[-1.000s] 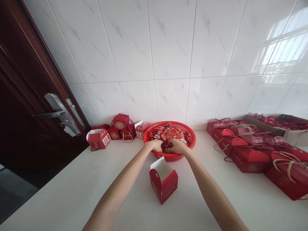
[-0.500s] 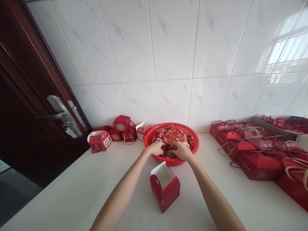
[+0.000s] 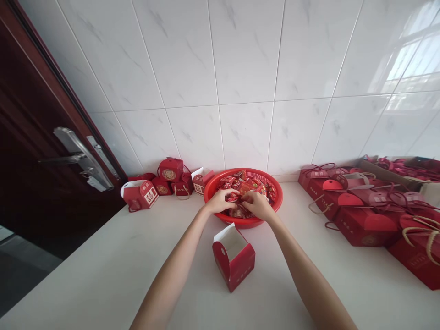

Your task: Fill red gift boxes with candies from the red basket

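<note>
A red plastic basket (image 3: 277, 201) full of red-wrapped sweets (image 3: 252, 185) stands against the tiled wall. Over its left part is my left hand (image 3: 222, 200), its thumb and fingers curled apart around a small red-wrapped sweet (image 3: 233, 198). My right hand (image 3: 257, 204) reaches in from the right, fingertips pinched together over the sweets; what they hold, if anything, is hidden. Nearer me, between my forearms, an open red box (image 3: 237, 263) stands on the white table (image 3: 120, 270). The inside that shows is pale, with nothing visible in it.
Several small red boxes (image 3: 171, 170) are grouped at the back left, two of them with open tops. Many red boxes with cords (image 3: 366, 224) cover the right side, beside a carton (image 3: 395, 176) of pink-red items. A dark door (image 3: 41, 114) borders the left.
The view has shifted slightly. My left hand has lifted a little out of the sweets, its fingers now showing around a sweet. My right hand stays at the sweets with its fingers more closely bunched.
</note>
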Demonstrator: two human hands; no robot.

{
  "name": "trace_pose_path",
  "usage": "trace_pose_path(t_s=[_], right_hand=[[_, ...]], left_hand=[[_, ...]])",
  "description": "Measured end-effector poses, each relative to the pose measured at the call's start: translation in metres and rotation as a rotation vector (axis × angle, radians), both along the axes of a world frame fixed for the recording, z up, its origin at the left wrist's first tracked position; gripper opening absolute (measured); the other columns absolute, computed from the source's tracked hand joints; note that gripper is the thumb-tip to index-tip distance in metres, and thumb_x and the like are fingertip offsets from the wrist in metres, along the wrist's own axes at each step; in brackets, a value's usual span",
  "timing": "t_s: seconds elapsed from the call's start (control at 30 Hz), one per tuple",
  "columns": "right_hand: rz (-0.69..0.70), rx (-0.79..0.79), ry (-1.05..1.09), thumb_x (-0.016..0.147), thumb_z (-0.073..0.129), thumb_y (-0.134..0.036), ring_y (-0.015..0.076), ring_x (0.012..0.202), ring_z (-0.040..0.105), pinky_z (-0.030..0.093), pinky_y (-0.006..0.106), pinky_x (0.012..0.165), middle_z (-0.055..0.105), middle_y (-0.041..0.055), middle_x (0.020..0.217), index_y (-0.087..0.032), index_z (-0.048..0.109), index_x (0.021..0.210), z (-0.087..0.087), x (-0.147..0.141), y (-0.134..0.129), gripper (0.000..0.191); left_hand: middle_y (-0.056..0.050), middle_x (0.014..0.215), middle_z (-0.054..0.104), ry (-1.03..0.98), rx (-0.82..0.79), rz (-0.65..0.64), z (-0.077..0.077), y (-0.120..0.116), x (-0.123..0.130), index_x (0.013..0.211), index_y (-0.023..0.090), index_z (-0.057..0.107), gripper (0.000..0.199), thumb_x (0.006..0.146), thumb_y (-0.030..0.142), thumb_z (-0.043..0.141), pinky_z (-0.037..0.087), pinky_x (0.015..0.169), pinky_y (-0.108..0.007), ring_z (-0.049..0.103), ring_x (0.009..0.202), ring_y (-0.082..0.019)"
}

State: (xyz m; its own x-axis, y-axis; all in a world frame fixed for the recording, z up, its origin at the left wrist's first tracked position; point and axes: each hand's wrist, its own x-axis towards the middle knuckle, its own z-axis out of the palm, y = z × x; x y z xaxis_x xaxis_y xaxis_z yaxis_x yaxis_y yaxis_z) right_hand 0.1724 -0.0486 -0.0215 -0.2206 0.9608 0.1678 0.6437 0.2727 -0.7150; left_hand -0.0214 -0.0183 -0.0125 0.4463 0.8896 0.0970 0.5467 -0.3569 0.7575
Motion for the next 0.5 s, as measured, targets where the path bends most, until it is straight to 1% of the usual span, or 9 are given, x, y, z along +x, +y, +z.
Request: trace_pose_path(t_s=[0.07,0.13,0.23,0.3,0.4,0.5], right_hand=[[0.002,0.003,0.013,0.083,0.060,-0.017,0.0182,0.077,0.067,0.046,0.027,0.070,0.071,0.0022,0.081,-0.020,0.069,0.091,0.0008,0.0002,-0.0007,0.013],[0.011,-0.001,0.025,0.084,0.059,-0.018,0.0187,0.078,0.067,0.046,0.027,0.070,0.072,0.0025,0.082,-0.020,0.069,0.091,0.0014,0.0004,-0.0012,0.012],[0.007,-0.018,0.037,0.083,0.062,-0.021,0.0201,0.078,0.067,0.047,0.029,0.070,0.072,0.0028,0.080,-0.019,0.068,0.097,0.0017,0.0004,-0.0018,0.016],[0.000,-0.024,0.038,0.082,0.064,-0.022,0.0208,0.079,0.068,0.048,0.029,0.071,0.072,0.0031,0.081,-0.019,0.067,0.101,0.0017,0.0002,-0.0022,0.020],[0.003,-0.017,0.046,0.083,0.064,-0.025,0.0213,0.080,0.068,0.048,0.030,0.072,0.073,0.0036,0.082,-0.018,0.067,0.103,0.0017,0.0000,-0.0029,0.021],[0.003,0.007,0.055,0.083,0.064,-0.028,0.0211,0.081,0.068,0.047,0.030,0.072,0.072,0.0027,0.082,-0.020,0.067,0.103,0.0016,0.0000,-0.0030,0.021]], left_hand=[[-0.007,0.115,0.071,-0.023,-0.012,0.005,0.0016,-0.0017,0.0005,0.117,0.014,0.068,0.051,0.066,0.018,0.073,0.047,0.101,-0.033,0.062,0.113,-0.025],[-0.007,0.114,0.072,-0.062,-0.045,0.012,0.0029,-0.0031,0.0008,0.119,0.015,0.068,0.051,0.068,0.018,0.072,0.049,0.099,-0.033,0.063,0.111,-0.025],[-0.007,0.112,0.073,-0.129,-0.096,0.021,0.0039,-0.0045,0.0008,0.121,0.015,0.067,0.050,0.071,0.016,0.068,0.052,0.094,-0.033,0.065,0.108,-0.024],[-0.007,0.109,0.075,-0.150,-0.098,0.031,0.0037,-0.0048,0.0004,0.120,0.015,0.069,0.047,0.074,0.016,0.066,0.052,0.093,-0.033,0.066,0.105,-0.023],[-0.009,0.105,0.076,-0.161,-0.055,0.057,0.0020,-0.0043,-0.0008,0.117,0.014,0.070,0.040,0.078,0.022,0.065,0.053,0.092,-0.036,0.069,0.099,-0.024],[-0.009,0.102,0.077,-0.192,-0.018,0.047,-0.0001,-0.0038,-0.0022,0.116,0.014,0.070,0.039,0.081,0.031,0.067,0.054,0.092,-0.039,0.071,0.096,-0.026]])
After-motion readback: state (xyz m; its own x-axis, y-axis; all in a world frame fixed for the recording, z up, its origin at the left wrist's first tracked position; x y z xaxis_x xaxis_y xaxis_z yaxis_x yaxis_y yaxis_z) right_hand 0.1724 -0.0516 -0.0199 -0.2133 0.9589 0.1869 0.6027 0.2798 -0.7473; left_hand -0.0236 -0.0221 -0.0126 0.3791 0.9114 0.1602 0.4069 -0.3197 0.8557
